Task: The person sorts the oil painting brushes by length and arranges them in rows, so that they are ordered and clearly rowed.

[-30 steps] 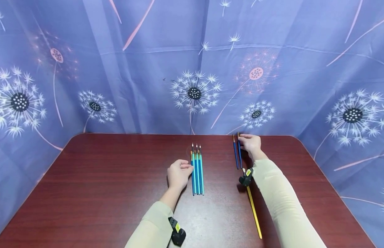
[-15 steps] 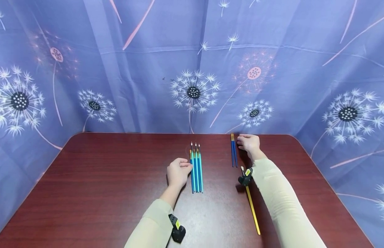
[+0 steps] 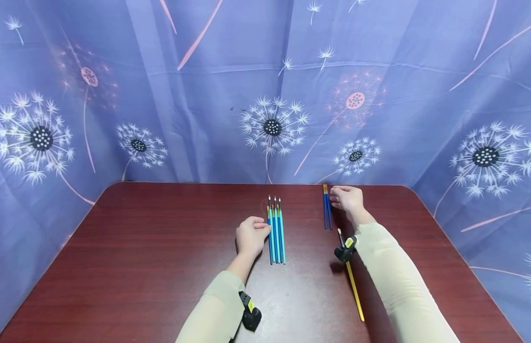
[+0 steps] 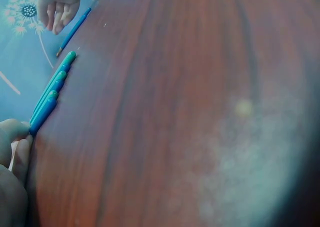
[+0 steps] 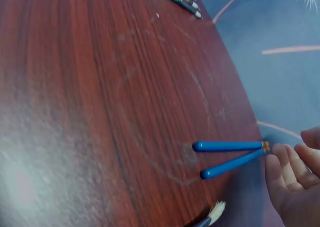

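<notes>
In the head view, a row of several blue and turquoise paintbrushes [image 3: 277,238] lies side by side on the dark red table, bristles away from me. My left hand [image 3: 251,236] rests at the row's left side, thumb and fingertips touching the outermost blue brush. Two blue paintbrushes [image 3: 327,212] lie near the far edge, bristle ends together and handle ends slightly apart. Just right of those bristles is my right hand [image 3: 348,199], fingers loosely bent around nothing. The right wrist view shows its fingertips [image 5: 275,162] close to the brush tips; contact is unclear.
A yellow-handled paintbrush [image 3: 354,290] with pale bristles lies below the right forearm, partly hidden by the wrist camera [image 3: 345,249]. A blue dandelion-print curtain [image 3: 205,119] hangs behind the table's far edge [image 3: 205,183].
My right hand has pushed the right blue brush leftwards until its bristle end meets the other one, and has let go of it. The left hand has stayed at the row.
</notes>
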`<control>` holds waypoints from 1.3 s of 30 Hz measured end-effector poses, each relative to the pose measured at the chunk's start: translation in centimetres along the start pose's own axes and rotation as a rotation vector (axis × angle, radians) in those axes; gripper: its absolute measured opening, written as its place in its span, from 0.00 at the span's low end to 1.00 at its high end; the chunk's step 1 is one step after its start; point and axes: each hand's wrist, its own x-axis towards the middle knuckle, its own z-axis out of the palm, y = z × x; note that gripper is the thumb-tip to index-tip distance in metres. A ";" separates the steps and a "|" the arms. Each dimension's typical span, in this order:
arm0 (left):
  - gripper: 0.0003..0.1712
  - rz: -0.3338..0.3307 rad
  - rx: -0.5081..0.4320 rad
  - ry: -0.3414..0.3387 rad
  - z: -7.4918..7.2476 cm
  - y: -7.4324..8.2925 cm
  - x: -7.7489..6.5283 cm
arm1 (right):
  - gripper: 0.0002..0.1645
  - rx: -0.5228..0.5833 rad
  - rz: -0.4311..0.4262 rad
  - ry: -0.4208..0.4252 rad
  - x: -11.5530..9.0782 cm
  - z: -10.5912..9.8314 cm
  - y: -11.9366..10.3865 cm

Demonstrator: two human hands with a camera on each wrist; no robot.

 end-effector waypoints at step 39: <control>0.13 0.019 0.006 0.001 -0.3 0.3 -0.1 | 0.23 -0.133 -0.054 -0.174 -3.0 7.7 0.0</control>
